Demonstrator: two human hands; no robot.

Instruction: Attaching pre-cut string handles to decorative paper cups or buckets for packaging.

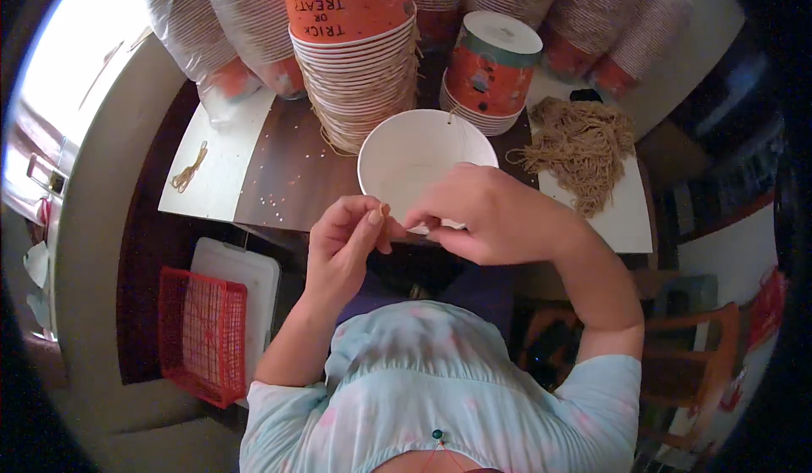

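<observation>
A white open paper bucket (385,160) stands at the table's front edge, its mouth facing up at me. Thin cord (451,118) shows at its far rim. My left hand (342,240) is at the bucket's near left side, thumb and forefinger pinched on a small tan bit that looks like a cord end. My right hand (486,215) reaches across the bucket's near right rim. Its fingers are curled together close to the left fingertips, and what they hold is hidden.
A tall stack of orange-and-white paper buckets (355,76) stands behind, beside a shorter upside-down stack (491,67). A heap of tan cords (584,147) lies right; a small cord bundle (188,169) lies left. Bagged bucket stacks (245,16) line the back. A red basket (203,333) sits lower left.
</observation>
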